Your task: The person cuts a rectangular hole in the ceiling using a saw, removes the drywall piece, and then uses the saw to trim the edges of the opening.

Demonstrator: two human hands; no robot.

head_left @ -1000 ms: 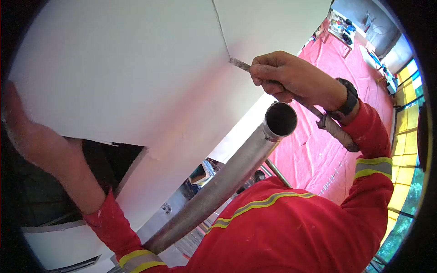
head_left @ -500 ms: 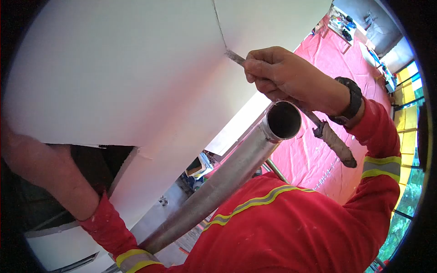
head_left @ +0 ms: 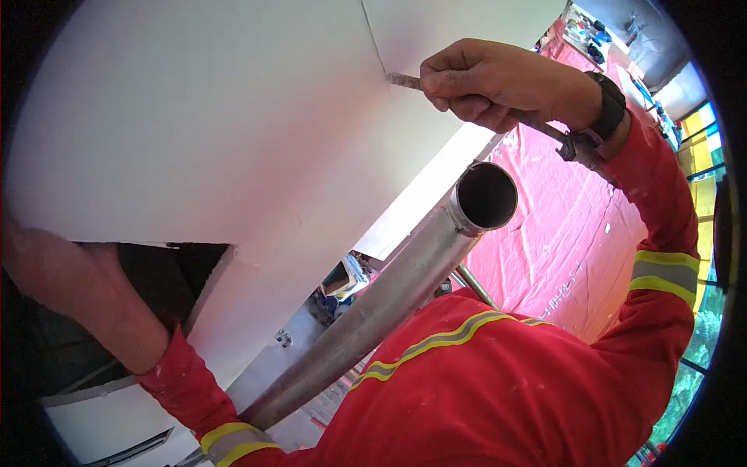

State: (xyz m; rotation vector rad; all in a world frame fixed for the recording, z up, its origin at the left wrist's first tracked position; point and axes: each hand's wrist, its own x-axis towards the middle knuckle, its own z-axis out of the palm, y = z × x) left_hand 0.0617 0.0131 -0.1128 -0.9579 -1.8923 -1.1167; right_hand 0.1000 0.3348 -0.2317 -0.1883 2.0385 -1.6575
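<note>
My right hand (head_left: 494,84) is closed around a thin saw-like blade tool (head_left: 542,124), whose wrapped handle runs back beneath my wrist. The blade's tip touches the white panel (head_left: 257,124) at the lower end of a thin dark cut line (head_left: 373,39). At the left, my left forearm (head_left: 93,300) reaches up beside a dark rectangular opening (head_left: 167,280) in the panel. The left hand's fingers are out of sight at the frame's dark edge.
A metal pipe (head_left: 373,303) slants up between my arms, its open end below my right hand. Pink sheeting (head_left: 545,233) covers the floor beyond. A cluttered table (head_left: 580,35) stands at the upper right, near yellow-framed windows (head_left: 704,187).
My right hand has moved up and slightly right, bringing the tool flatter against the panel's cut line. The handle has swung up behind the wrist. My left arm looks nearly unchanged.
</note>
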